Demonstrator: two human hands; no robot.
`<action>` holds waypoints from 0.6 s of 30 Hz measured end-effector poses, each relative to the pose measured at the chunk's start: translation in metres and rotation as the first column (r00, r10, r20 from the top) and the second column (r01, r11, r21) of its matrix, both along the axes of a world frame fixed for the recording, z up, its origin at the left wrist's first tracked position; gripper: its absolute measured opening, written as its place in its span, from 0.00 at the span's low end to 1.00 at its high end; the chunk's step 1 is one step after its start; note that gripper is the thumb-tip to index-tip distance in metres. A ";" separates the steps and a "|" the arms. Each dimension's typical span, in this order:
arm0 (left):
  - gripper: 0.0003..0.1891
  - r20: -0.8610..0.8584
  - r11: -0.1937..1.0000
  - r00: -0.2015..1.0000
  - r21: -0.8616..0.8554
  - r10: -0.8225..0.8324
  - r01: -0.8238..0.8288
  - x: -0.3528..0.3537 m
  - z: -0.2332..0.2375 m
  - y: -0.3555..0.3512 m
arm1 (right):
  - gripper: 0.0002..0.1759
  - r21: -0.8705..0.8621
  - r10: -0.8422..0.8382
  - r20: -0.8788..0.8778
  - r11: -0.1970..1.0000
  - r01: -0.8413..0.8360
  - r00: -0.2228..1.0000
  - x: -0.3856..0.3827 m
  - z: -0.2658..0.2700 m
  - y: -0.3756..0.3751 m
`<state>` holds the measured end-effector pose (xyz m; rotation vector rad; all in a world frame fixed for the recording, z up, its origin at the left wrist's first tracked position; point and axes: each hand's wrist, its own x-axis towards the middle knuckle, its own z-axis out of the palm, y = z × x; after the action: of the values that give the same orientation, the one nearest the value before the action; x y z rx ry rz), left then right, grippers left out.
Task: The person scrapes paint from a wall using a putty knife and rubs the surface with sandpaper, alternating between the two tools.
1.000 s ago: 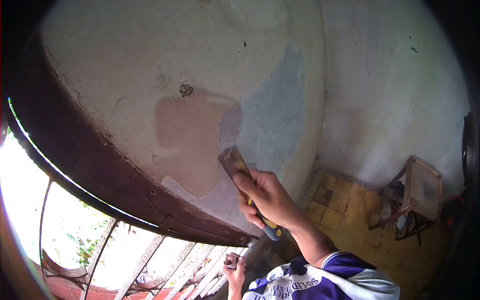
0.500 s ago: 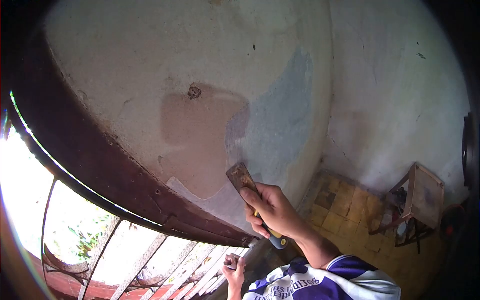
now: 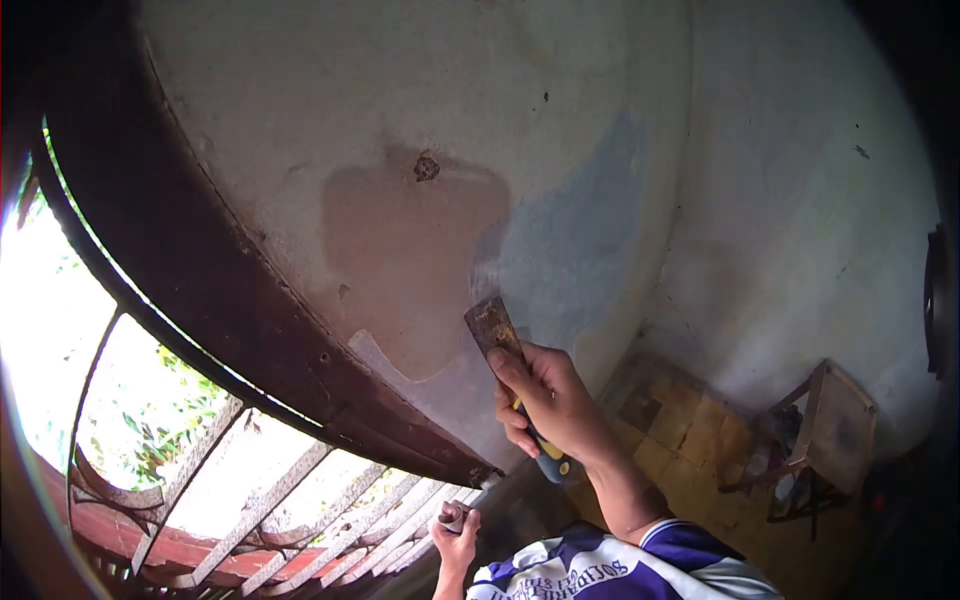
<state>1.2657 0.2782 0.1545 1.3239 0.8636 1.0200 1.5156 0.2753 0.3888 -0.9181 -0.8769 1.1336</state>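
Note:
My right hand [image 3: 545, 395] is wrapped round a scraper [image 3: 495, 330] with a worn, stained flat blade and a dark handle with yellow parts. The blade's end is at the wall [image 3: 290, 110], by the lower left edge of a grey-blue patch [image 3: 575, 230]. Left of the blade spreads a brownish bare patch [image 3: 400, 270], with a small hole [image 3: 427, 166] near its top. Lower down, my left hand [image 3: 456, 540] is closed round a small brownish object [image 3: 454, 518], whose kind I cannot make out.
A dark red frame [image 3: 250, 310] curves along the left, above a barred window [image 3: 270, 510] with bright greenery outside. On the right, a small wooden table or stool [image 3: 845, 430] stands on yellowish floor tiles [image 3: 690, 420] near the corner.
The view has shifted a little, so the wall appears further right and higher. My right hand has moved the scraper slightly up and left along the wall. My left hand keeps its grip.

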 end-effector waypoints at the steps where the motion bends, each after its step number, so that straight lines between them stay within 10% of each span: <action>1: 0.15 -0.027 1.000 1.000 -0.013 -0.011 0.011 0.001 0.007 -0.002 | 0.22 -0.003 0.008 -0.003 1.000 -0.008 1.000 -0.004 -0.005 -0.003; 18: 0.19 0.015 0.996 1.000 0.089 0.012 -0.013 -0.033 -0.001 -0.010 | 0.22 0.109 -0.105 0.004 0.989 0.104 0.994 -0.002 0.026 0.010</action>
<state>1.2326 0.2680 0.1533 1.3856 0.8245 1.0873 1.5138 0.2853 0.4151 -0.8704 -0.8795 0.9822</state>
